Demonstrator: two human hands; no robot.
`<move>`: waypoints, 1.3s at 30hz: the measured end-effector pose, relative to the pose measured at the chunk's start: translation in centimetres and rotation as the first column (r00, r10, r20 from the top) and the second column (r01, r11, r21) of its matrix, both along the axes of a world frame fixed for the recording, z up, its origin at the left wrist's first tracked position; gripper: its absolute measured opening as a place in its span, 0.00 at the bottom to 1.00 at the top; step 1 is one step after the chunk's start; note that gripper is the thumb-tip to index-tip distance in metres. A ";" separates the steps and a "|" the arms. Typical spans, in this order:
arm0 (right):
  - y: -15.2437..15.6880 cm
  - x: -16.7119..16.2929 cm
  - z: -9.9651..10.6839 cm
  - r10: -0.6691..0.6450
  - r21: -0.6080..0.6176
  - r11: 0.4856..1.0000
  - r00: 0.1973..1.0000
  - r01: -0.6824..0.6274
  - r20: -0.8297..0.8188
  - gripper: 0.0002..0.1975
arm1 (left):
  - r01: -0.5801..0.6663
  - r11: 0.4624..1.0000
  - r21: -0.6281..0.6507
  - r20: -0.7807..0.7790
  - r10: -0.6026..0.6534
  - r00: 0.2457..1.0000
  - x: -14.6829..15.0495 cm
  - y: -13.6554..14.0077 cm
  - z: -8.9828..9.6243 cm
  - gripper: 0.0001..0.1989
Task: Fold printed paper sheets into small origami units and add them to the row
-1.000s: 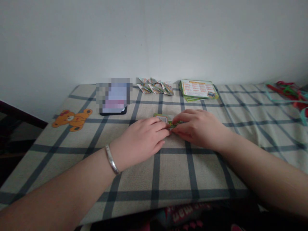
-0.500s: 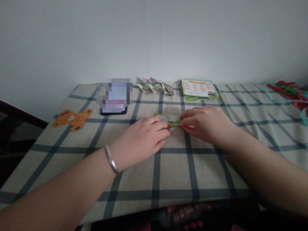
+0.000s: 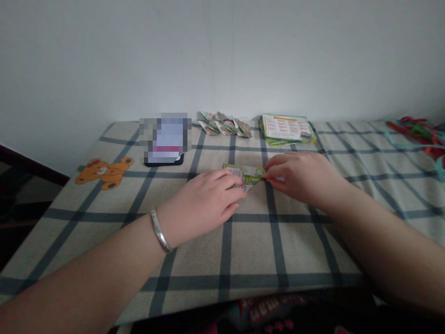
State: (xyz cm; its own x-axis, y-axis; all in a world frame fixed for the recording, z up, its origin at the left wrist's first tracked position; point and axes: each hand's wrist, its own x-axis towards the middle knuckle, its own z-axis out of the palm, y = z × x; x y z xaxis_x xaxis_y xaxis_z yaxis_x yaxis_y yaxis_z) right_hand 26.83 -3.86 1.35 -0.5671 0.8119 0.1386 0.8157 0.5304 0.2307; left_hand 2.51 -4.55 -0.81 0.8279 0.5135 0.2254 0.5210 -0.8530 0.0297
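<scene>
A green and white printed paper (image 3: 253, 172), folded with a slanting edge towards me, lies on the checked tablecloth. My left hand (image 3: 208, 197), with a silver bangle at the wrist, rests palm down with its fingertips on the left part of the paper. Its fingers are stretched and cover some of the print. At the paper's right corner, the thumb and fingers of my right hand (image 3: 302, 176) are pinched together on it. Behind the hands sit several folded paper pieces (image 3: 224, 124) and a stack of printed paper sheets (image 3: 288, 129).
A phone (image 3: 167, 139), partly pixelated, lies at the back left. An orange bear cutout (image 3: 104, 172) is near the table's left edge. Red, green and pale blue strands (image 3: 420, 132) are heaped at the far right. The wall (image 3: 222, 55) rises behind the table.
My right hand has slid slightly to the right along the paper, uncovering more of its green part. My left hand has stayed in place on it.
</scene>
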 end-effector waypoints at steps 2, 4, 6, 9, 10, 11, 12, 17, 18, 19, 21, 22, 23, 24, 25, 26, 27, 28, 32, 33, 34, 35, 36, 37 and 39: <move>0.0 0.0 0.0 -0.012 -0.003 1.000 1.000 0.012 0.005 0.10 | -0.007 1.000 -0.006 -0.001 0.007 1.000 0.0 -0.1 0.0 0.11; 0.0 -0.1 0.0 -0.022 -0.003 1.000 1.000 0.022 0.003 0.10 | -0.008 1.000 -0.015 -0.004 0.008 1.000 -0.1 -0.1 0.0 0.11; 0.0 -0.2 -0.2 -0.033 0.001 0.999 0.999 0.033 0.002 0.10 | 0.001 1.000 -0.015 -0.006 -0.002 1.000 -0.1 0.0 0.0 0.10; 0.3 -0.5 -0.6 -0.050 0.011 0.999 0.999 0.050 -0.021 0.08 | 0.023 1.000 -0.011 -0.004 -0.023 1.000 -0.2 0.3 -0.1 0.09; 0.4 -0.5 -0.7 -0.052 0.016 0.998 0.998 0.053 -0.048 0.08 | 0.025 1.000 -0.015 -0.002 -0.025 1.000 -0.2 0.4 -0.2 0.09; 0.5 -0.6 -0.9 -0.038 0.013 0.999 0.995 0.039 -0.087 0.08 | 0.026 0.999 -0.021 0.004 -0.026 1.000 -0.3 0.6 -0.2 0.08; 0.6 -0.6 -1.1 -0.020 0.003 1.000 0.991 0.021 -0.132 0.09 | 0.026 0.999 -0.029 0.011 -0.026 1.000 -0.3 0.8 -0.2 0.08; 0.8 -0.6 -2.0 0.032 -0.029 0.999 0.958 -0.042 -0.284 0.12 | 0.037 0.998 -0.049 0.065 -0.033 0.997 -0.6 1.2 -0.3 0.08; 0.8 -0.6 -2.1 0.038 -0.030 0.998 0.954 -0.049 -0.298 0.13 | 0.033 0.998 -0.045 0.069 -0.030 0.997 -0.6 1.2 -0.4 0.08; 0.7 -0.7 -2.2 0.042 -0.029 0.998 0.950 -0.053 -0.309 0.13 | 0.026 0.999 -0.040 0.069 -0.023 0.997 -0.6 1.2 -0.4 0.08; 0.7 -0.8 -2.2 0.049 -0.035 0.997 0.945 -0.064 -0.323 0.13 | 0.009 1.000 -0.030 0.068 -0.006 0.998 -0.6 1.2 -0.4 0.08; 0.7 -0.8 -2.2 0.053 -0.040 0.997 0.943 -0.069 -0.328 0.12 | 0.000 1.000 -0.027 0.068 0.002 0.998 -0.6 1.2 -0.4 0.08; 0.7 -0.8 -2.2 0.057 -0.047 0.996 0.942 -0.077 -0.331 0.11 | -0.008 1.000 -0.024 0.071 0.010 0.997 -0.5 1.2 -0.4 0.08; 0.8 -0.8 -2.2 0.063 -0.051 0.995 0.939 -0.085 -0.337 0.10 | -0.016 1.000 -0.021 0.078 0.017 0.997 -0.5 1.2 -0.5 0.08; 0.8 -0.7 -2.2 0.067 -0.056 0.994 0.937 -0.092 -0.343 0.09 | -0.020 1.000 -0.018 0.084 0.021 0.996 -0.5 1.2 -0.5 0.08; 0.9 -0.7 -2.2 0.070 -0.061 0.993 0.934 -0.098 -0.350 0.07 | -0.023 1.000 -0.016 0.089 0.024 0.996 -0.5 1.2 -0.5 0.08; 0.9 -0.7 -2.1 0.071 -0.067 0.993 0.932 -0.101 -0.356 0.07 | -0.026 1.000 -0.012 0.094 0.027 0.995 -0.5 1.2 -0.5 0.08; 1.0 -0.7 -2.1 0.067 -0.076 0.992 0.930 -0.101 -0.363 0.07 | -0.026 1.000 -0.006 0.100 0.027 0.995 -0.5 1.2 -0.5 0.09; 1.1 -0.9 -2.2 0.034 -0.104 0.991 0.923 -0.080 -0.382 0.07 | -0.026 0.999 0.028 0.133 0.022 0.991 -0.5 1.2 -0.5 0.11; 1.1 -1.0 -2.2 0.035 -0.110 0.990 0.921 -0.084 -0.389 0.08 | -0.026 0.999 0.035 0.139 0.021 0.990 -0.5 1.2 -0.5 0.12; 1.1 -1.0 -2.2 0.039 -0.117 0.989 0.917 -0.093 -0.398 0.07 | -0.027 0.999 0.041 0.139 0.021 0.990 -0.5 1.2 -0.5 0.12; 1.1 -1.1 -2.2 0.046 -0.128 0.986 0.910 -0.107 -0.412 0.07 | -0.028 0.999 0.046 0.135 0.022 0.991 -0.5 1.2 -0.6 0.11; 1.1 -1.2 -2.2 0.054 -0.141 0.982 0.901 -0.125 -0.430 0.06 | -0.031 0.998 0.049 0.125 0.025 0.992 -0.5 1.2 -0.6 0.11; 1.1 -1.2 -2.2 0.053 -0.154 0.979 0.889 -0.137 -0.454 0.05 | -0.035 0.998 0.050 0.113 0.029 0.993 -0.5 1.2 -0.6 0.10; 1.1 -1.2 -2.4 0.035 -0.173 0.975 0.863 -0.141 -0.504 0.02 | -0.044 0.998 0.050 0.093 0.039 0.995 -0.6 1.3 -0.6 0.09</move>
